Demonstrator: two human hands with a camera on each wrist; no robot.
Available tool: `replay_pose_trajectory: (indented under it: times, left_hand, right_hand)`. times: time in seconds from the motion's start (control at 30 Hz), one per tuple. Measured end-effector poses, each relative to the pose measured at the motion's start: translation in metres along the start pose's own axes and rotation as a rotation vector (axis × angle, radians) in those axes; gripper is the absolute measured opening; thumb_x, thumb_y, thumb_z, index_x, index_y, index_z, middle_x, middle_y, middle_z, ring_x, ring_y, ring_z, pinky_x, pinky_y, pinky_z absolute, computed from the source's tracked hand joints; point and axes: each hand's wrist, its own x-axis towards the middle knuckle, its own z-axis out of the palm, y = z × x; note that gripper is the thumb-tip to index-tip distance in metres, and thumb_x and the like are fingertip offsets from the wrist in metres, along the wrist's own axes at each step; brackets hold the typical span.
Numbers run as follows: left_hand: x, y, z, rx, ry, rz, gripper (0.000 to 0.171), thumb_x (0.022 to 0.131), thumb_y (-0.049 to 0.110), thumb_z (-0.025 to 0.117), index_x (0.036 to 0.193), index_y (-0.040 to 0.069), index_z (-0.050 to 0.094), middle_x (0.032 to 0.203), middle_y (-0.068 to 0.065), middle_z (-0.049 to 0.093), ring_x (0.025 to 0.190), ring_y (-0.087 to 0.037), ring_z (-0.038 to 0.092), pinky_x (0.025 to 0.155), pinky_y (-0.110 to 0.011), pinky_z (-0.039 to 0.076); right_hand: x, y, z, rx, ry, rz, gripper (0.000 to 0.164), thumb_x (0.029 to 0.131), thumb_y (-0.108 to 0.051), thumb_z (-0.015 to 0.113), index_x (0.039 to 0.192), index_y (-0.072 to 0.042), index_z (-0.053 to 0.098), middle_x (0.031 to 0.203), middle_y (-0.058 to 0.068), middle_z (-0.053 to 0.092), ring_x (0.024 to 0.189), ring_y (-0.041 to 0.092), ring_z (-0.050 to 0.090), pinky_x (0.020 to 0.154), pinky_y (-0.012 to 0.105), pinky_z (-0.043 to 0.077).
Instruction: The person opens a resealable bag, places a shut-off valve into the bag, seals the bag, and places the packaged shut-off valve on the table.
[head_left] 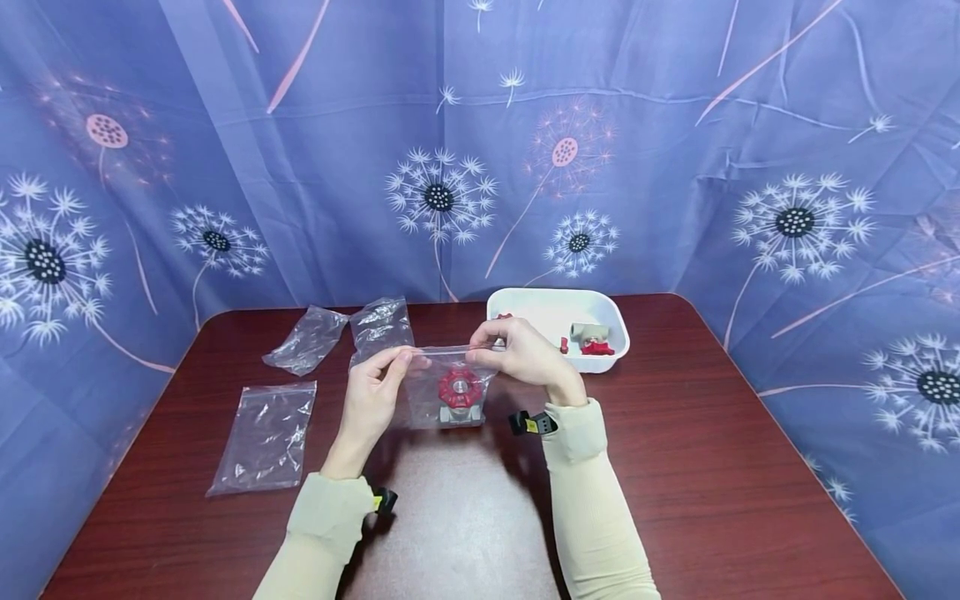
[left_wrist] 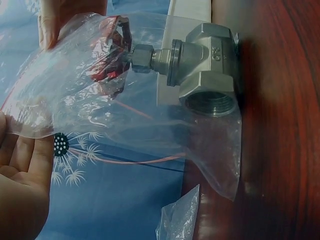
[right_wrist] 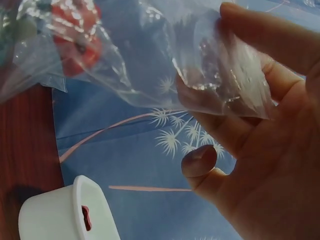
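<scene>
A metal gate valve (left_wrist: 207,57) with a red handwheel (head_left: 460,386) stands upright inside a clear zip bag (head_left: 422,404), its base at the tabletop. My left hand (head_left: 371,402) pinches the left end of the bag's top edge between thumb and fingers. At the opposite end, my right hand (head_left: 521,354) grips the same edge, holding the mouth stretched across above the handwheel. In the left wrist view the plastic drapes over the wheel, and the valve's threaded opening (left_wrist: 212,104) shows near the bottom of the bag.
Behind my right hand is a white bin (head_left: 558,298) with a beige valve (head_left: 588,332) and small red parts (head_left: 564,344). Several flat clear bags lie to the left, including a zip bag (head_left: 266,437) and a crumpled bag (head_left: 309,340). A patterned curtain (head_left: 360,167) borders the table.
</scene>
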Motion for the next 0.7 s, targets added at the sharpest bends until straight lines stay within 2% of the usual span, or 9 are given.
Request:
replay_pose_trajectory:
  times: [0.2, 0.43, 0.57, 0.7]
  left_hand:
    - [0.000, -0.001, -0.001, -0.004, 0.003, -0.002, 0.020, 0.099, -0.003, 0.053, 0.106, -0.017, 0.064, 0.093, -0.029, 0.068, 0.086, -0.014, 0.070, 0.080, -0.030, 0.056]
    - [0.000, -0.003, -0.001, 0.007, 0.009, -0.011, 0.020, 0.098, -0.002, 0.054, 0.106, -0.017, 0.064, 0.092, -0.029, 0.069, 0.085, -0.015, 0.070, 0.079, -0.030, 0.056]
    - [0.002, -0.020, -0.003, 0.003, 0.022, -0.007, 0.020, 0.099, 0.002, 0.055, 0.106, -0.012, 0.067, 0.092, -0.025, 0.070, 0.086, -0.015, 0.070, 0.080, -0.028, 0.055]
    - [0.003, -0.034, -0.005, -0.008, 0.021, 0.022, 0.021, 0.099, 0.008, 0.057, 0.106, -0.008, 0.069, 0.092, -0.021, 0.072, 0.087, -0.016, 0.070, 0.080, -0.029, 0.055]
  right_hand:
    - [0.000, 0.004, 0.001, 0.010, 0.013, -0.014, 0.010, 0.087, -0.010, 0.075, 0.079, -0.014, 0.069, 0.072, -0.005, 0.062, 0.071, 0.014, 0.054, 0.065, 0.037, 0.048]
    - [-0.001, -0.003, 0.000, -0.007, 0.018, 0.012, 0.005, 0.086, -0.011, 0.076, 0.084, -0.011, 0.071, 0.077, -0.003, 0.064, 0.078, 0.015, 0.053, 0.072, 0.033, 0.046]
    - [-0.002, -0.002, -0.002, -0.015, 0.007, 0.034, 0.007, 0.085, -0.013, 0.077, 0.090, -0.011, 0.072, 0.080, -0.003, 0.065, 0.080, 0.016, 0.054, 0.073, 0.032, 0.047]
    - [-0.002, 0.005, -0.003, -0.002, 0.001, 0.044, 0.006, 0.087, -0.015, 0.076, 0.088, -0.013, 0.071, 0.079, -0.003, 0.064, 0.080, 0.015, 0.055, 0.072, 0.032, 0.047]
